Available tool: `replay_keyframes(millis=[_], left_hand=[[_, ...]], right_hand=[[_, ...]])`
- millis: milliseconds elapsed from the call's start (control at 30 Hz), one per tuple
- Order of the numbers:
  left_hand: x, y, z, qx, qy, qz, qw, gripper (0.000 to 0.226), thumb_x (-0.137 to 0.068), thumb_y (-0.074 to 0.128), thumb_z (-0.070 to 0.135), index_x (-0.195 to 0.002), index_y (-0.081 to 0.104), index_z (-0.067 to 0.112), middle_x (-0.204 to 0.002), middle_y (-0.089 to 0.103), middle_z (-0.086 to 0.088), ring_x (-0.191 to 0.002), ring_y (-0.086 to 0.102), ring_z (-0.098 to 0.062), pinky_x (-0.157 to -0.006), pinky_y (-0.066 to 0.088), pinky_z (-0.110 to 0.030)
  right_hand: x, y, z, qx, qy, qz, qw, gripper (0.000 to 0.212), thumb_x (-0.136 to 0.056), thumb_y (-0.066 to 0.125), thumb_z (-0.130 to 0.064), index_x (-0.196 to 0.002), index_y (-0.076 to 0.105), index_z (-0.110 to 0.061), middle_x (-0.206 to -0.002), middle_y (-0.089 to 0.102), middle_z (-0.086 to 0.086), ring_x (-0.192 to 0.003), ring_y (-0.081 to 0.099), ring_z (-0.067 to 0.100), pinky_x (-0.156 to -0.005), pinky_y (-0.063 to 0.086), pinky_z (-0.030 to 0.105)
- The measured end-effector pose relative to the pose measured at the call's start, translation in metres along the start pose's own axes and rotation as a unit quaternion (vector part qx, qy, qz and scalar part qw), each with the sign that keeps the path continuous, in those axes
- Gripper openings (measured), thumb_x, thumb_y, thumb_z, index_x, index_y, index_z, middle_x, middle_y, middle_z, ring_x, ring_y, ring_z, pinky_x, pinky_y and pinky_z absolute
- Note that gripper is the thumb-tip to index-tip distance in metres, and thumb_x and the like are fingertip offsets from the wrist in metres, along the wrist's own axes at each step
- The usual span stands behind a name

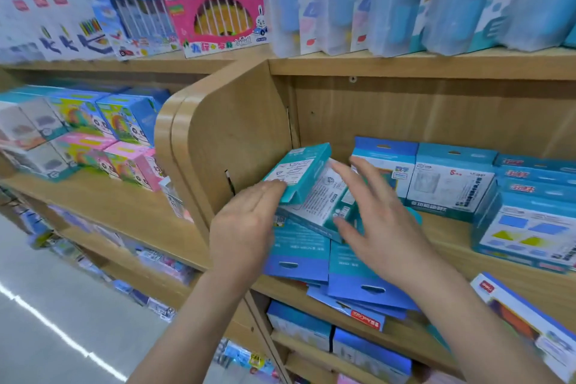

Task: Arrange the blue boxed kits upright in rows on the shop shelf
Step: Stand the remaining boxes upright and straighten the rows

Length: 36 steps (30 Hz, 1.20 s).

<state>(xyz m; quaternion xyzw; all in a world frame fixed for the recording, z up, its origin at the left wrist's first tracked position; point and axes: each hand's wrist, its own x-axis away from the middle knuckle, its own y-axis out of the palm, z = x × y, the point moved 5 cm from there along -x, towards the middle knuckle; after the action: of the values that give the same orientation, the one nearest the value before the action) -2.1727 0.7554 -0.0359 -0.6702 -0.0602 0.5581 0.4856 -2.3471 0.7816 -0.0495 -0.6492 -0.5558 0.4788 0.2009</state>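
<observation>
A teal boxed kit leans tilted against the shelf's left side panel. My left hand touches its lower end with straight fingers. Under it a second white-faced teal kit lies slanted on a loose pile of flat blue kits at the shelf's front edge. Over that kit hovers my right hand, fingers spread, the thumb at the kit's edge. Two kits stand upright against the back of the wooden shelf.
A stack of flat blue boxes fills the shelf's right end. Tall blue and white packs stand on the shelf above. More boxes sit on the shelf below. The neighbouring left unit holds colourful boxes.
</observation>
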Motion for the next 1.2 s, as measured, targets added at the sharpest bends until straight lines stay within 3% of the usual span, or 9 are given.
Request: replay_keyframes(millis=[100,200,333,467,600,767,967,1100,1200], left_hand=[[-0.006,-0.034,0.005,0.052,0.030,0.106,0.993,0.043,-0.079,0.036,-0.004,-0.104,0.070,0.005,-0.101,0.072,-0.003,-0.094,0.065,-0.015,-0.080,0.047,-0.023],[-0.010,-0.059,0.013,0.131,0.070,0.169,0.974,0.046,-0.096,0.024,0.003,-0.102,0.070,0.002,-0.101,0.069,-0.001,-0.097,0.063,-0.012,-0.087,0.050,-0.022],[-0.016,-0.063,0.015,0.203,0.066,0.209,0.954,0.021,-0.090,0.058,0.002,-0.111,0.064,0.004,-0.114,0.063,-0.003,-0.110,0.059,-0.020,-0.096,0.047,-0.035],[-0.010,-0.022,0.000,0.263,-0.100,0.051,0.958,0.039,-0.086,0.066,0.026,-0.124,0.054,0.025,-0.123,0.050,0.026,-0.118,0.046,0.008,-0.100,0.041,-0.022],[0.010,0.013,0.010,0.338,-0.155,-0.075,0.925,0.014,-0.084,0.052,0.044,-0.094,0.061,0.042,-0.099,0.059,0.032,-0.101,0.053,0.012,-0.077,0.050,-0.017],[0.015,0.038,0.008,0.217,-0.146,-0.128,0.957,0.025,-0.090,0.054,0.040,-0.112,0.062,0.029,-0.109,0.059,0.017,-0.104,0.050,-0.003,-0.079,0.045,-0.022],[0.016,0.053,0.017,0.083,-0.126,-0.161,0.975,0.059,-0.083,0.055,0.059,-0.132,0.048,0.028,-0.132,0.042,0.000,-0.124,0.033,-0.018,-0.087,0.047,-0.033],[0.006,0.075,0.024,0.062,-0.125,-0.269,0.953,0.081,-0.078,0.047,0.073,-0.143,0.022,0.032,-0.157,0.006,0.000,-0.143,0.000,-0.023,-0.110,0.029,-0.052],[0.004,0.087,0.022,0.080,-0.137,-0.327,0.932,0.094,-0.074,0.053,0.074,-0.146,0.008,0.036,-0.158,-0.011,0.007,-0.144,-0.015,-0.020,-0.113,0.015,-0.058]], right_hand=[[-0.020,-0.006,-0.018,0.063,-0.077,0.032,0.995,0.080,-0.083,0.064,-0.046,-0.145,0.013,-0.044,-0.158,0.010,-0.008,-0.146,0.008,0.014,-0.109,0.027,0.046],[-0.034,-0.013,-0.024,0.061,-0.116,0.066,0.989,0.060,-0.078,0.058,-0.060,-0.132,0.044,-0.037,-0.146,0.040,-0.011,-0.141,0.023,0.010,-0.104,0.023,0.045],[-0.033,-0.023,-0.026,-0.126,-0.101,0.105,0.981,0.024,-0.079,0.065,-0.051,-0.095,0.063,-0.033,-0.089,0.066,-0.020,-0.091,0.060,0.001,-0.081,0.046,0.034],[-0.026,-0.050,-0.002,-0.373,0.081,0.234,0.894,0.024,-0.070,0.066,-0.042,-0.089,0.061,-0.029,-0.075,0.069,-0.023,-0.071,0.065,-0.004,-0.063,0.050,0.015],[-0.013,-0.043,0.022,-0.534,0.243,0.192,0.787,0.019,-0.086,0.062,-0.030,-0.095,0.065,-0.014,-0.075,0.075,-0.003,-0.062,0.070,0.012,-0.050,0.054,0.026],[0.001,-0.036,0.031,-0.529,0.278,0.152,0.788,0.018,-0.087,0.062,-0.027,-0.095,0.067,-0.012,-0.079,0.075,0.005,-0.062,0.071,0.019,-0.051,0.056,0.030],[0.004,-0.024,0.048,-0.475,0.311,0.136,0.812,0.020,-0.086,0.066,-0.029,-0.102,0.066,-0.016,-0.086,0.076,0.004,-0.071,0.073,0.022,-0.053,0.058,0.032],[0.004,-0.015,0.069,-0.395,0.325,0.169,0.843,0.034,-0.087,0.067,-0.025,-0.118,0.053,-0.018,-0.105,0.071,0.003,-0.082,0.072,0.017,-0.065,0.059,0.034],[0.000,-0.013,0.079,-0.373,0.308,0.159,0.860,0.066,-0.087,0.067,-0.019,-0.138,0.030,-0.039,-0.114,0.067,-0.006,-0.094,0.069,0.015,-0.074,0.058,0.039]])
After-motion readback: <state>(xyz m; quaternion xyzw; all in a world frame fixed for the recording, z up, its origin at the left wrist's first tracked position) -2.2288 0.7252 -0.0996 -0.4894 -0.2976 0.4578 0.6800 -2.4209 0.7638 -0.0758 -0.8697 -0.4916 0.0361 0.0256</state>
